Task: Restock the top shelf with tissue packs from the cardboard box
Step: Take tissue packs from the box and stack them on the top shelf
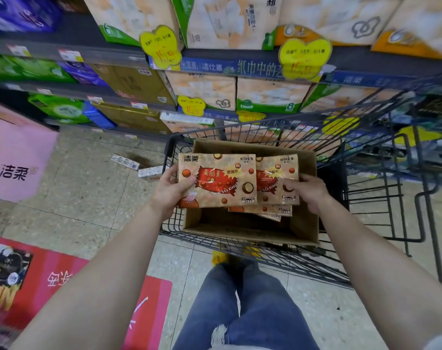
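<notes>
Left hand (pixel 168 190) clamps the left edge of a tissue pack (pixel 222 180), thumb on its face. Right hand (pixel 308 192) pinches a second pack (pixel 278 183). Both packs sit above the cardboard box (pixel 303 223). Judged light, soft and film-slick; edge grips suit.

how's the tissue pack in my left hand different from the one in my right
The tan plastic-wrapped tissue pack in the left hand lies in front, whole face showing; the tan pack in the right hand is partly covered by it. The left one is held at its left edge, the right one at its right edge. Both share a red candy print.
</notes>
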`<state>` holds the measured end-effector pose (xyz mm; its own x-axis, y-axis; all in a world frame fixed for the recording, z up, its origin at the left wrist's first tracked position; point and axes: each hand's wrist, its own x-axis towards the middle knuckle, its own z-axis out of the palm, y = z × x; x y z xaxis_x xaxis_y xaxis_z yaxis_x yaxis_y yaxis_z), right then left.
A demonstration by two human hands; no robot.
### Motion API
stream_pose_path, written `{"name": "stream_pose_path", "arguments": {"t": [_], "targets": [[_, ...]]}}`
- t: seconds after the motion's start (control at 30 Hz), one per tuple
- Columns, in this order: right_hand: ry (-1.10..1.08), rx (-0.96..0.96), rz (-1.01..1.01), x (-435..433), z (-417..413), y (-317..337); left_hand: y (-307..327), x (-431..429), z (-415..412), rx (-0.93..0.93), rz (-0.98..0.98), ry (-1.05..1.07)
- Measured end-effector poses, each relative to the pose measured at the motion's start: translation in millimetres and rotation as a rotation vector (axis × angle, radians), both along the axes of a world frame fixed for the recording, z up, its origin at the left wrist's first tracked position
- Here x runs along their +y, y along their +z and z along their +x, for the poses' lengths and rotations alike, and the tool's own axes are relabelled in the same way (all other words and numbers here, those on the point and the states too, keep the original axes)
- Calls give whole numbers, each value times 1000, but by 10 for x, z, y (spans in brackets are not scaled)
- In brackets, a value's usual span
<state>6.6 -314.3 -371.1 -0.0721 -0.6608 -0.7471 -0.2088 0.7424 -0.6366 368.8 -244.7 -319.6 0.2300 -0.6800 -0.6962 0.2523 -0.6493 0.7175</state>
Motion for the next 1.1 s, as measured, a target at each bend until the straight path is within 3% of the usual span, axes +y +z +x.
{"name": "stream_pose_path", "arguments": {"t": [0.33, 0.77, 1.1], "targets": [[143, -71, -272, -658, 568, 1037, 998, 75, 646, -72, -147, 188], [301, -190, -723, -1195, 2412, 2664, 2556, 253, 2599, -160, -550, 352], [95, -288, -958, -674, 4151, 3761, 3486, 512, 4351, -193, -766, 317]]}}
